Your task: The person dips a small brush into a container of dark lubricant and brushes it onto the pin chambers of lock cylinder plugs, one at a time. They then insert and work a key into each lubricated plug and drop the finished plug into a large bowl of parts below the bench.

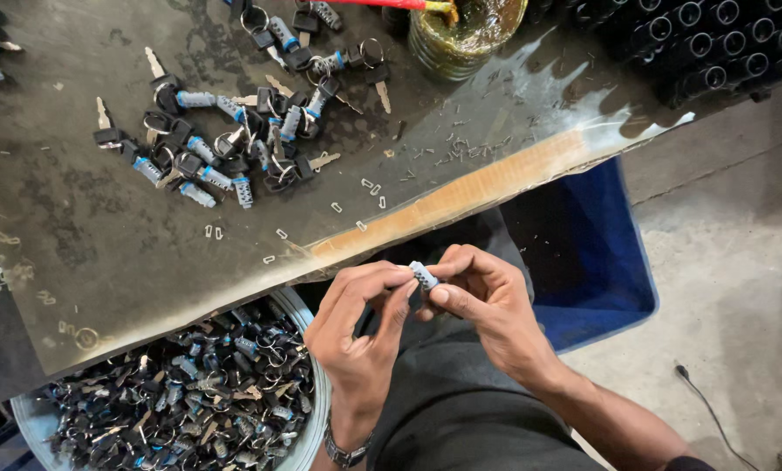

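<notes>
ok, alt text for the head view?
Both hands, left hand and right hand, pinch a small silver lock cylinder above the lap. Keyed cylinders lie piled on the worktable; a bucket below holds more.

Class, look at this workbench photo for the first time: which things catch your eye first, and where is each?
At bottom centre, the left hand and right hand pinch a small lock cylinder. A heap of keyed lock cylinders sprawls on the worktable upper left, and a bucket of more sits lower left.
</notes>
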